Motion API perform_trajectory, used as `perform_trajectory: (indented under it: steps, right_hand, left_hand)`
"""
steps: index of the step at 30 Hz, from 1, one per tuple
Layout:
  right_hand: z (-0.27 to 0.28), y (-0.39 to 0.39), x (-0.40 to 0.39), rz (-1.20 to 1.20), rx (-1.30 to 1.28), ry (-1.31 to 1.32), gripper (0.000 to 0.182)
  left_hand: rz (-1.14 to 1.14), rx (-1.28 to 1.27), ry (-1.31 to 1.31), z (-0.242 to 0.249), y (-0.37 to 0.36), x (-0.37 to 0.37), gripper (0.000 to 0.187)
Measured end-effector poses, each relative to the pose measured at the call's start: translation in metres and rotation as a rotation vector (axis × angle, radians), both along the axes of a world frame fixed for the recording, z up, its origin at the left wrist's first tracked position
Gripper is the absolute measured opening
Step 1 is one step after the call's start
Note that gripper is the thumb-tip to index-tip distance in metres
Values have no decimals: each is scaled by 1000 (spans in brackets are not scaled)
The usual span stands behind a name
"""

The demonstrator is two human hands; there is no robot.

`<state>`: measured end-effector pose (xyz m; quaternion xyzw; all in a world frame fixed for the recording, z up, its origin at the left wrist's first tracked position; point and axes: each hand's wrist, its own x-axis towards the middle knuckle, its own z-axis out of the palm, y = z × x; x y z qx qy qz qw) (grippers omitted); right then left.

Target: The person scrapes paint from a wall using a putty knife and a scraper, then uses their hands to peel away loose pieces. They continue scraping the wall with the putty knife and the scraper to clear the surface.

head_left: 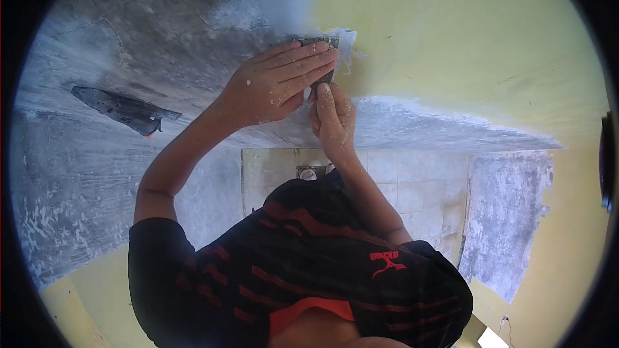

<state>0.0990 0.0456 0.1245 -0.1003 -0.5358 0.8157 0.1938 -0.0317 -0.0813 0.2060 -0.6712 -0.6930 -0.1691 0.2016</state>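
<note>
Against the wall, a small dark flat piece that looks like sandpaper (pixel 334 43) shows past my fingertips. My left hand (pixel 277 84) is on it, with straight fingers held together over its face and covering most of it. Just below, my right hand (pixel 334 119) pinches the lower edge between thumb and fingers. Pale dust and flecks cling to both hands. Around the piece, the bare grey patch of wall (pixel 193 45) meets yellow-green paint (pixel 451 32), with a ragged whitish edge (pixel 348 42) beside my fingertips.
A dark, curled sheet-like thing (pixel 126 108) with a reddish tip lies to the left of my left forearm. Pale tiles (pixel 403 183) show below the wall. A scraped patch (pixel 506 212) is at the right, and a dark object (pixel 606 161) sits at the far right edge.
</note>
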Motion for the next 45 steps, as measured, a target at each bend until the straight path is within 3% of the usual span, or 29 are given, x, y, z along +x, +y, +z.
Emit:
perform_trajectory:
  steps: [14,16,19,29,45]
  right_hand:
    - [-33,42,31,295,-155,-204,42]
    - [-37,33,28,172,30,-168,47]
    - [-27,21,21,86,71,-140,48]
    - [6,6,6,140,18,-97,47]
    - [16,0,5,147,-26,-139,52]
  left_hand:
    - [-43,168,32,-71,21,-4,47]
    - [-51,170,62,-68,22,0,48]
    - [-10,198,33,-52,18,13,51]
    - [53,113,73,-5,0,11,53]
    - [70,66,68,5,-6,11,55]
